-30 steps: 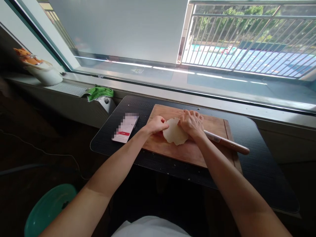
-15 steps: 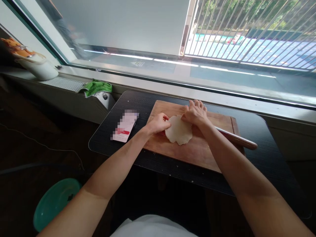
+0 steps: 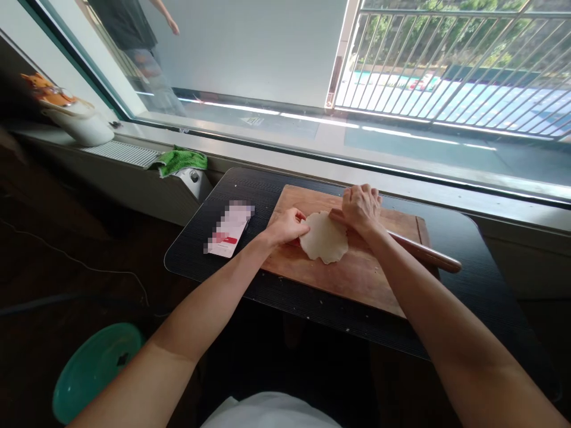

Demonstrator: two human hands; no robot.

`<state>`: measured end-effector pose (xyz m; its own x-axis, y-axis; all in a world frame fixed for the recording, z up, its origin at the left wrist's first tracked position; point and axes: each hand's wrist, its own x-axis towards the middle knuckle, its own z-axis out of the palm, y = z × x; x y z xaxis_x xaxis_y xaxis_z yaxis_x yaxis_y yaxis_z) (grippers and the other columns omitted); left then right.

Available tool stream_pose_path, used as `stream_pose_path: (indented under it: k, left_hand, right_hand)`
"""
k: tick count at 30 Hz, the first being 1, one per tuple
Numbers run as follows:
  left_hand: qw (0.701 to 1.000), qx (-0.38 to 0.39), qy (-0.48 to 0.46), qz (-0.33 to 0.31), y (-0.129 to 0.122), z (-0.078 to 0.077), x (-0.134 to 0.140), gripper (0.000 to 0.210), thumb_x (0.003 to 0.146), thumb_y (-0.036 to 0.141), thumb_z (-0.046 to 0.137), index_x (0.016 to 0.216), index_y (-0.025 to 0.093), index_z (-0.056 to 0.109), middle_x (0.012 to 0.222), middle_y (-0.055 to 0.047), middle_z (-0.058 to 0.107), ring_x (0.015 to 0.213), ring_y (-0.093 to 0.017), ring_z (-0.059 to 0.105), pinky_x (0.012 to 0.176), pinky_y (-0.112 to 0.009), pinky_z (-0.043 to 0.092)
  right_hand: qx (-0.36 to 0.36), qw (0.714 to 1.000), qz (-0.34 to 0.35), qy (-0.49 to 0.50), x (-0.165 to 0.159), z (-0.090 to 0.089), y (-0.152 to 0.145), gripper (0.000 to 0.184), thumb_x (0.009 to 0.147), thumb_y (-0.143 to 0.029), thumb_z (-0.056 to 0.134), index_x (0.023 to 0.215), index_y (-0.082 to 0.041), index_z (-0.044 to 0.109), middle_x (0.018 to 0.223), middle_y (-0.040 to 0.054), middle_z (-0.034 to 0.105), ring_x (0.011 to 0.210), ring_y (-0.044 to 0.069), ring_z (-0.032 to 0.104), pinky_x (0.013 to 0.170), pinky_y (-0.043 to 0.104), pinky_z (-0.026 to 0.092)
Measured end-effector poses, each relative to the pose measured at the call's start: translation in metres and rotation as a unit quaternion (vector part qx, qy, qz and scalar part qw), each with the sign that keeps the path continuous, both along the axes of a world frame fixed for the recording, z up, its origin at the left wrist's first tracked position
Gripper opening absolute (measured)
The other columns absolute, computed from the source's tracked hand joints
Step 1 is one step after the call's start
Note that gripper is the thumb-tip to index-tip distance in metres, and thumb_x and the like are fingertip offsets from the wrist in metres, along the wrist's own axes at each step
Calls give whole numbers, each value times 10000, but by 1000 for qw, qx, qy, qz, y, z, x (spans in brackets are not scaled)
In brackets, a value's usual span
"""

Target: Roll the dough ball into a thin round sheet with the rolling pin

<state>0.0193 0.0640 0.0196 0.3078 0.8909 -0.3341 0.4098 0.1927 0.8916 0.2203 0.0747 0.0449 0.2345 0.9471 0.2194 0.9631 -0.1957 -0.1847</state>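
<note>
A thin, flat round of dough (image 3: 324, 239) with an uneven edge lies on the wooden cutting board (image 3: 321, 278). My left hand (image 3: 289, 226) pinches the dough's left edge between thumb and fingers. Curled over a wooden rolling pin (image 3: 419, 248), my right hand (image 3: 362, 208) sits at the dough's upper right. The pin's near-left end (image 3: 338, 216) pokes out beside that hand and reaches the dough's edge. Its other end extends past the board's right side. My right palm and forearm hide the pin's middle.
A phone (image 3: 230, 229) lies left of the board on the black table (image 3: 196, 244). A green cloth (image 3: 182, 160) and a white pot (image 3: 84, 126) rest on the ledge. A green basin (image 3: 84, 368) stands low at the left. Behind the window (image 3: 250, 53) is a person (image 3: 138, 41).
My right hand's fingers have gone from spread to curled round the rolling pin. My left hand keeps its pinch on the dough. The person behind the window shows more fully.
</note>
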Motion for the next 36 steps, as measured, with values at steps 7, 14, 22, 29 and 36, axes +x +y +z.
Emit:
stream_pose_path:
  k: [7, 14, 22, 29, 36]
  left_hand:
    - [998, 44, 39, 14, -3, 3, -2, 437, 743, 211, 738, 1138, 181, 553, 940, -45, 716, 717, -167, 690, 529, -207, 520]
    - [999, -1, 3, 36, -10, 15, 0, 538, 768, 204, 765, 1242, 171, 512, 812, -5, 691, 602, -146, 644, 544, -228, 525]
    - [999, 2, -25, 20, -8, 6, -2, 510, 795, 127, 662, 1271, 162, 482, 758, 9, 665, 604, -159, 655, 533, -233, 533]
    - [1000, 4, -24, 18, -10, 9, -1, 496, 793, 112, 652, 1256, 175, 485, 683, 47, 620, 556, -134, 614, 508, -207, 493]
    - [998, -13, -47, 36, -11, 10, 1, 476, 801, 65, 623, 1239, 174, 472, 687, 63, 596, 504, -120, 593, 483, -214, 493]
  right_hand:
    - [-40, 996, 7, -85, -1, -5, -53, 599, 1042, -411, 234, 965, -142, 763, 992, 180, 770, 900, 276, 685, 795, 363, 449]
    - [-65, 992, 90, -68, -35, 8, -44, 452, 1012, -319, 309, 1193, -169, 694, 1282, 147, 680, 1194, 293, 565, 996, 412, 410]
    - [-92, 994, 58, -6, -30, 0, 1, 553, 971, -402, 381, 1431, -115, 489, 1450, 216, 511, 1362, 360, 408, 1085, 539, 343]
    - [-55, 994, 95, -2, -41, -8, -19, 535, 1008, -355, 251, 1438, -179, 516, 1552, 154, 449, 1473, 322, 299, 1172, 556, 250]
    - [-80, 994, 71, 7, -33, -1, -7, 545, 980, -386, 349, 1445, -151, 509, 1513, 196, 479, 1437, 359, 353, 1107, 564, 338]
